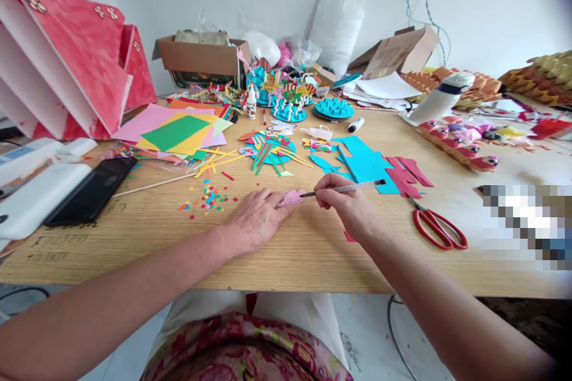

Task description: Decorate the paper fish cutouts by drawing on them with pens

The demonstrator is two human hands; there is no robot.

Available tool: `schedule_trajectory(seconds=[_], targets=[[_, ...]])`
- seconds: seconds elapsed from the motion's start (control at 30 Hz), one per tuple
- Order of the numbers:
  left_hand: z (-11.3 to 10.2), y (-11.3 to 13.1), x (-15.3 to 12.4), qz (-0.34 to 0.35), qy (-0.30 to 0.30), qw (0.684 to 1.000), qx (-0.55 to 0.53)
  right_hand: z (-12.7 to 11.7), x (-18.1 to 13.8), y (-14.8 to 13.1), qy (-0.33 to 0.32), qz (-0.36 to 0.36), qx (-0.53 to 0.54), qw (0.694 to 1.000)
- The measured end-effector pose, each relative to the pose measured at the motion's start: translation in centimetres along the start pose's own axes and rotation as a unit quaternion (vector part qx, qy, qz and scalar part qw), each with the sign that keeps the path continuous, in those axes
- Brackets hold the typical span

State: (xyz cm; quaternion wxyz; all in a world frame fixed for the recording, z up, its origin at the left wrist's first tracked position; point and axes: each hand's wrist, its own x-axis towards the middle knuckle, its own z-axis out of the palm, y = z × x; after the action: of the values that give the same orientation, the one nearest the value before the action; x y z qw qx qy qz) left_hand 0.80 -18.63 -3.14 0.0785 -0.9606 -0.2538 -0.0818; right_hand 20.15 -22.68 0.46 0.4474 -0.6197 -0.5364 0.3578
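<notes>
My right hand is closed round a slim dark pen. The pen's tip is at the right side of a small pink paper cutout with dark marks on it. My left hand rests on the table and holds the left end of that cutout between its fingertips, which hide part of it. Beyond the hands lie a blue paper disc with coloured strips and cut blue paper. Tiny coloured paper dots are scattered left of my left hand. A pink scrap is partly under my right wrist.
Red-handled scissors lie to the right, near dark pink paper pieces. Coloured sheets, a black phone and a thin stick are on the left. A white bottle, glue bottle and cardboard boxes stand farther back.
</notes>
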Motion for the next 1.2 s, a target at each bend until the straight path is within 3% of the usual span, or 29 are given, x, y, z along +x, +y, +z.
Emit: schedule_trajectory(seconds=[0.27, 1.2], targets=[[-0.1, 0.3, 0.0, -0.01, -0.007, 1.0, 0.003, 1.2, 0.0, 2.1, 0.042, -0.027, -0.004, 0.999], [0.1, 0.1, 0.0, -0.006, 0.002, 1.0, -0.018, 1.9, 0.0, 1.4, 0.024, -0.058, -0.021, 0.998]])
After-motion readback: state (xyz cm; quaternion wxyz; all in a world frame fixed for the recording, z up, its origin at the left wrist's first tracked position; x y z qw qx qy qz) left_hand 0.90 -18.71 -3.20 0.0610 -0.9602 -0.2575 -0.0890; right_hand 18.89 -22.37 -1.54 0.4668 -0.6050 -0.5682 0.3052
